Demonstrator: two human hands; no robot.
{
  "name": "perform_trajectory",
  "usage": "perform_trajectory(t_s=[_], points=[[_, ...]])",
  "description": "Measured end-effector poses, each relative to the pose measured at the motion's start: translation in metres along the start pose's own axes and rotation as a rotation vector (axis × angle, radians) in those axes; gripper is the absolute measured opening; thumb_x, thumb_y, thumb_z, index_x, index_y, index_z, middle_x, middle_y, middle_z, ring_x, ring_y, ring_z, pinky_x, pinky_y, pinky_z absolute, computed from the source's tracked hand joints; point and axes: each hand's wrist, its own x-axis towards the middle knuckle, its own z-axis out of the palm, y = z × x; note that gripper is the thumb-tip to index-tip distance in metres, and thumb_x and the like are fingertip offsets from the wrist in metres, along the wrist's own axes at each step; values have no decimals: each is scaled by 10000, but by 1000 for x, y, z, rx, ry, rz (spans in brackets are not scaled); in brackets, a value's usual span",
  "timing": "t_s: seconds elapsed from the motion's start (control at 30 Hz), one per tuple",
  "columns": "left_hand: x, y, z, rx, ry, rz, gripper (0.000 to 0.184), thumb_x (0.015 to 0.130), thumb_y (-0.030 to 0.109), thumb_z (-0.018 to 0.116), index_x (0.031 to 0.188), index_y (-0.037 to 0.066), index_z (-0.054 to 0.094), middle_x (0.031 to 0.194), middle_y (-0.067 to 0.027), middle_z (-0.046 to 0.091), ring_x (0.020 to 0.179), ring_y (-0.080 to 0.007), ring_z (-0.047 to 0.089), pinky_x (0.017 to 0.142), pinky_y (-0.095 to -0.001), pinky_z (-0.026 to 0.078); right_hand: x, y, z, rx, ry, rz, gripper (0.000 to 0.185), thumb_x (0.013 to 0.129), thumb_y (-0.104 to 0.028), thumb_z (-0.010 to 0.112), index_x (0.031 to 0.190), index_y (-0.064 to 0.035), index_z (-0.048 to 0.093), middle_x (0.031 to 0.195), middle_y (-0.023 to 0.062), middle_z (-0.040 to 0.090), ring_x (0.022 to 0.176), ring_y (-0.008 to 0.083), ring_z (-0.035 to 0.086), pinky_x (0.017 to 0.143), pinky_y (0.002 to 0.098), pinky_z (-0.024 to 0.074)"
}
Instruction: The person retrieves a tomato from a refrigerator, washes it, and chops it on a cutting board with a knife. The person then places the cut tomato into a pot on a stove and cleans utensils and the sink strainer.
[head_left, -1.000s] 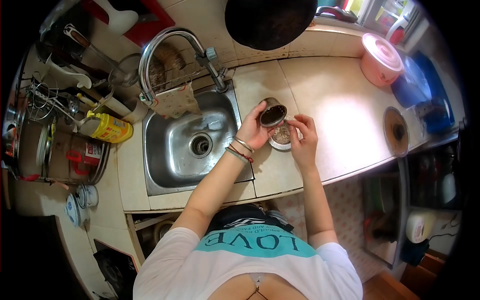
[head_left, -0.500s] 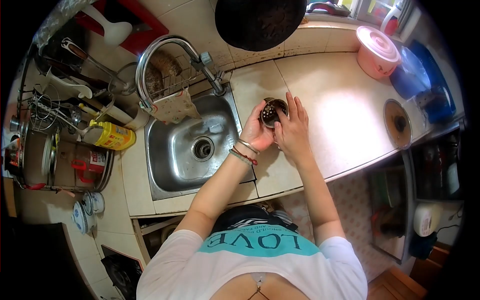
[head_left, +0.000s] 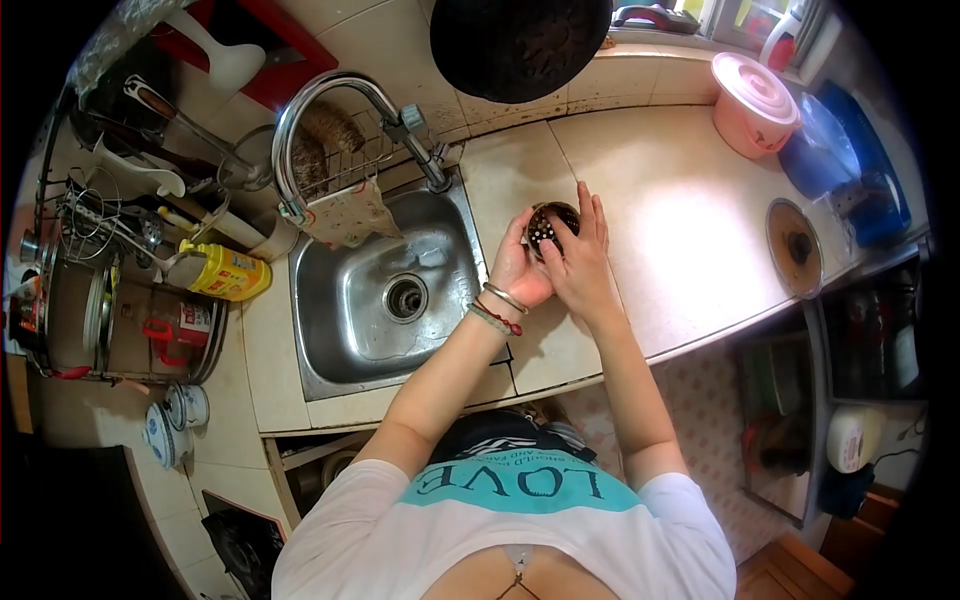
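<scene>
A small round metal cup [head_left: 541, 243] with a dark inside and several pale holes or spots in its bottom is held above the counter, its mouth facing up. My left hand [head_left: 520, 272] is wrapped round its lower left side. From the right, my right hand [head_left: 585, 268] reaches over the rim, one finger dipping into the cup and the thumb at the near edge, while its other fingers stretch out beyond. What lies beneath both hands is hidden.
Left of my hands is a steel sink [head_left: 365, 330] under a curved faucet [head_left: 285, 150] with a cloth [head_left: 350, 212]. A yellow bottle [head_left: 232, 272] and utensils stand farther left. A pink lidded container [head_left: 755, 110] and a glass lid [head_left: 796, 250] are on the right.
My right hand has moved from beside the cup to over it, with a finger inside. The cup has tilted, and the dish of brownish material seen below earlier is now hidden. The view has shifted slightly.
</scene>
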Motion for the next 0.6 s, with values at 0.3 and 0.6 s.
perform_trajectory(t_s=[0.3, 0.6], points=[[-4, -1, -3, -44, -36, -31, 390, 846, 360, 416, 1057, 50, 524, 1105, -89, 530, 1049, -239, 469, 947, -369, 337, -5, 8, -1, 81, 34, -10, 255, 737, -186, 562, 950, -53, 601, 1364, 171, 211, 1248, 401, 148, 979, 545, 133], [-10, -3, 7, 42, -86, 86, 392, 846, 367, 406, 1061, 61, 523, 1077, -83, 548, 1043, -233, 479, 935, -382, 352, -11, 3, 2, 128, -27, 0, 226, 737, -156, 556, 922, -29, 583, 1343, 202, 222, 1235, 406, 171, 995, 481, 173]])
